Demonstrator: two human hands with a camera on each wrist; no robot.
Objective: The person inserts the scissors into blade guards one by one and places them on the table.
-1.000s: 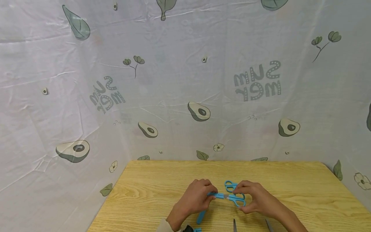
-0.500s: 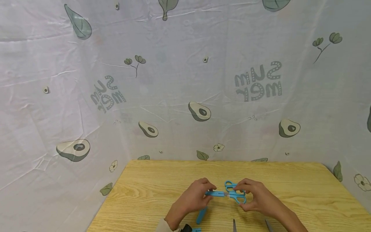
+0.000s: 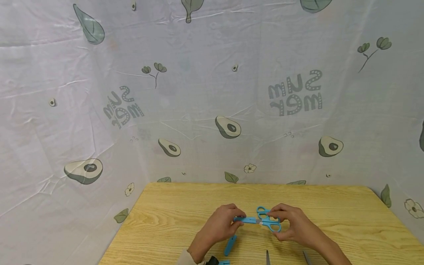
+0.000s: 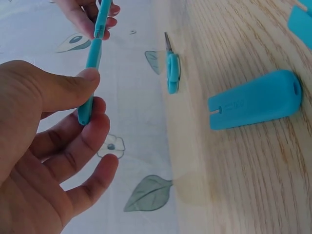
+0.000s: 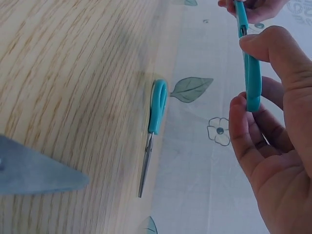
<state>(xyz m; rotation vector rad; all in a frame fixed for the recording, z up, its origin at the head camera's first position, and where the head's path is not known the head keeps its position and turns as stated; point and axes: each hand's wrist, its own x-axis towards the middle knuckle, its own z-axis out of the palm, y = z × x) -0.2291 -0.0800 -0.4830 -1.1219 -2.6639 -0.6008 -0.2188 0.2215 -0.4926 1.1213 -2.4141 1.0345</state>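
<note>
In the head view my left hand (image 3: pixel 221 225) pinches a blue blade cover (image 3: pixel 246 220) between thumb and fingers. The cover sits over the blades of a pair of blue-handled scissors (image 3: pixel 271 223), with a short bit of metal showing at its mouth. My right hand (image 3: pixel 296 225) holds these scissors by the handle loops, thumb on one side and fingers on the other. Up close, the left wrist view has the cover (image 4: pixel 92 61) lined up with the handles (image 4: pixel 102 17). Seen from the right wrist, thumb and fingertips touch the handle (image 5: pixel 253 83).
Another pair of scissors (image 5: pixel 157 107) lies on the wooden table (image 3: pixel 179 206) behind my hands. A loose blue cover (image 3: pixel 230 246) rests near my left wrist, with part of another (image 3: pixel 224 262) below. Two blade tips, left (image 3: pixel 268 257) and right (image 3: pixel 307 257), show at the bottom edge.
Both hands have risen slightly, and the covered scissors now lie more level. My left fingers have shifted a little left, so more of the cover shows.
</note>
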